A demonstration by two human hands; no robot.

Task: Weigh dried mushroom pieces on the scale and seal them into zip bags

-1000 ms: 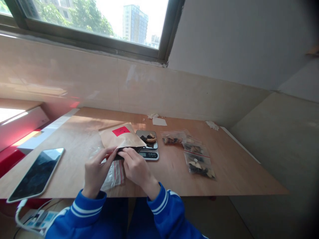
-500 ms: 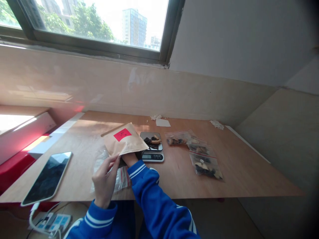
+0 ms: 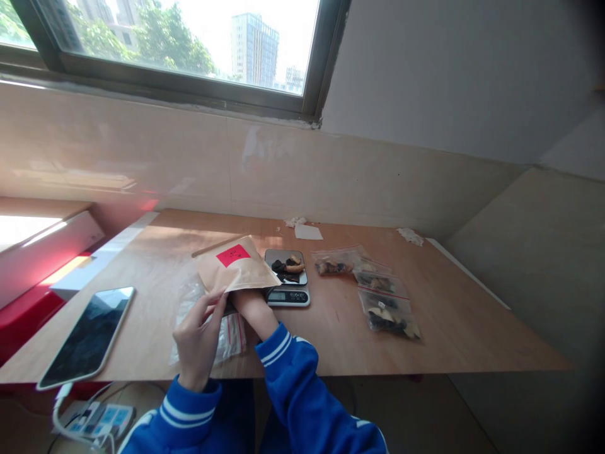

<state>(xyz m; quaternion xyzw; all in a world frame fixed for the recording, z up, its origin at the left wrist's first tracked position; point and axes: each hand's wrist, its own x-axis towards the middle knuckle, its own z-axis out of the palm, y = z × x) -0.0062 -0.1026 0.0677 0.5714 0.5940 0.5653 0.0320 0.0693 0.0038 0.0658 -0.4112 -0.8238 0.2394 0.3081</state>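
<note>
My left hand (image 3: 197, 340) pinches the near edge of a brown kraft paper bag (image 3: 258, 274) with a red label, which is tilted with its opening towards me. My right hand (image 3: 255, 310) reaches into the mouth of the bag. Its fingers are hidden inside, so what they hold does not show. Just right of the bag, a small digital kitchen scale (image 3: 289, 296) carries dark and tan dried pieces (image 3: 289, 268). Under my hands lie clear zip bags (image 3: 231, 340) with red seal lines.
Several filled zip bags (image 3: 387, 315) of dried pieces lie right of the scale. A smartphone (image 3: 87, 337) with a white cable rests at the left edge. White paper (image 3: 308, 232) and crumpled tissue (image 3: 410, 236) are at the back. Below the table sits a power strip (image 3: 104, 419).
My right hand has drawn back a little out of the bag, so more of the wrist shows, and the sleeve has moved right. The left hand keeps its pinch on the bag.
</note>
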